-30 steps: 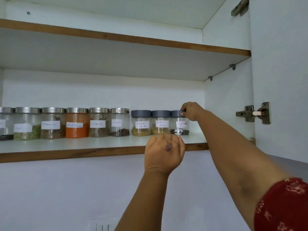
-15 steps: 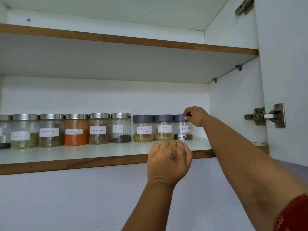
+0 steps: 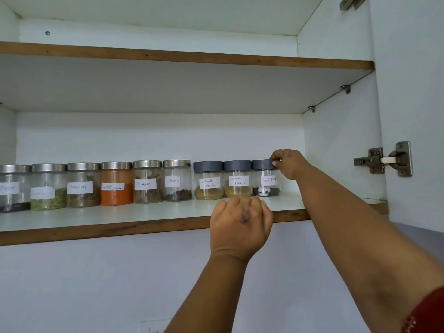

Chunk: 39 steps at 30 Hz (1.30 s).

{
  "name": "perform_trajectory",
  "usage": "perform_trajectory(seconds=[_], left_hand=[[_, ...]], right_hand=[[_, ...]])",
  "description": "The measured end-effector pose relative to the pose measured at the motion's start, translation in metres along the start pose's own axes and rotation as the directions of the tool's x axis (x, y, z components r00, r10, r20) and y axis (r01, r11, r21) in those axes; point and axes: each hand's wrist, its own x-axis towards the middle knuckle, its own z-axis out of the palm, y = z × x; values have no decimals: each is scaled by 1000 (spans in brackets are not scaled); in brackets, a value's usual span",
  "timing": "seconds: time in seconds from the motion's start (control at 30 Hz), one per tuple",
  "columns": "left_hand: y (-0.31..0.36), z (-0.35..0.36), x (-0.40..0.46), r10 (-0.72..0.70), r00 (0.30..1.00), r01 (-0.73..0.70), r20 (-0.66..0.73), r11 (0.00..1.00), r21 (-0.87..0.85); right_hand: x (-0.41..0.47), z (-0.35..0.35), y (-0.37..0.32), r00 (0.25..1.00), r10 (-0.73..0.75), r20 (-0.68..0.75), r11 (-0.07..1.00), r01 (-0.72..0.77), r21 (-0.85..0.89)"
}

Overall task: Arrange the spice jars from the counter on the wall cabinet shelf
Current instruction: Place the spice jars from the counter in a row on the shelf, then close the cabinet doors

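Right hand point(image 3: 290, 163) fingers pinch black pepper jar point(image 3: 265, 179) lid; left hand point(image 3: 240, 224) curled, holding nothing. I judge glass fragile, light; grip lid.

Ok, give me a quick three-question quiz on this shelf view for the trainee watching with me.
1. True or false: the right hand pinches the grey lid of the Black Pepper jar.
2. Which jar stands directly left of the Garam Masala jar? A) Cloves B) Coriander Powder C) Cinnamon
3. Fill in: the left hand is held in front of the shelf edge, holding ____.

Key:
1. True.
2. B, the Coriander Powder jar.
3. Nothing; its fingers are curled.
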Motion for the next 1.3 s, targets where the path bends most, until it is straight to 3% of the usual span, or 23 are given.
perform_trajectory(seconds=[0.33, 0.5, 0.7, 0.8, 0.93, 1.0, 1.07, 1.17, 1.3], left_hand=[[0, -1, -1, 2, 1000, -2, 20, 1000, 7], [0, -5, 2, -10, 997, 9, 83, 1000, 17], [5, -18, 8, -45, 967, 45, 251, 999, 4], [4, -27, 9, -75, 932, 88, 354, 996, -22], [14, -46, 9, -153, 873, 189, 464, 981, -33], [16, -60, 5, -126, 827, 203, 547, 976, -83], [11, -75, -2, -140, 836, 244, 530, 961, -131], [-4, -96, -19, -300, 828, 387, 473, 917, -96], [-9, -118, -42, -350, 787, 454, 508, 886, -93]], right_hand=[[2, 4, -5, 999, 3, 40, 1000, -2, -23], [-6, 3, -10, 999, -5, -31, 1000, 4, -20], [-46, 6, -40, 982, 186, 33, 921, -162, -355], [-81, 2, -56, 957, 267, 114, 935, -228, -272], [-136, -20, -74, 911, 231, 341, 970, -190, -149], [-166, -30, -83, 927, 194, 321, 965, -122, -231], [-193, -32, -87, 965, 133, 227, 965, -74, -252], [-230, -32, -92, 967, 57, 247, 992, -28, -122], [-265, -36, -109, 952, 76, 295, 996, -84, 14]])
